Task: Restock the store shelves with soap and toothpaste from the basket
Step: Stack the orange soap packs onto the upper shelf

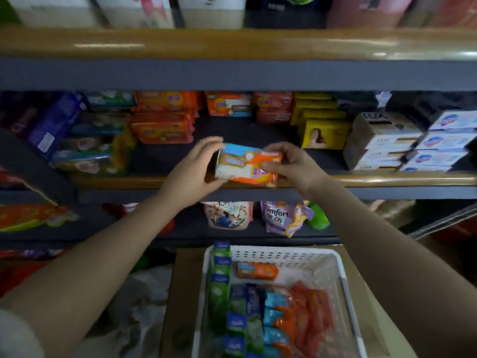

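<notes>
An orange, blue and white soap pack (pixel 245 165) is held at the front edge of the middle shelf (pixel 387 180). My left hand (pixel 192 174) grips its left end, and my right hand (pixel 291 162) pinches its right end. Below, a white perforated basket (pixel 333 267) sits on a cardboard box and holds one loose orange soap pack (pixel 256 270), rows of green and blue packs (pixel 220 285), and orange and teal packs (pixel 299 313). Matching orange soap packs (pixel 162 126) are stacked on the shelf behind my left hand.
Yellow boxes (pixel 322 125), cream boxes (pixel 379 140) and white-blue soap boxes (pixel 444 140) fill the shelf's right side. Purple and green packs (pixel 77 135) fill the left. Refill pouches (pixel 281 217) stand on the lower shelf. A bare dark patch of shelf (pixel 232 133) lies behind the held pack.
</notes>
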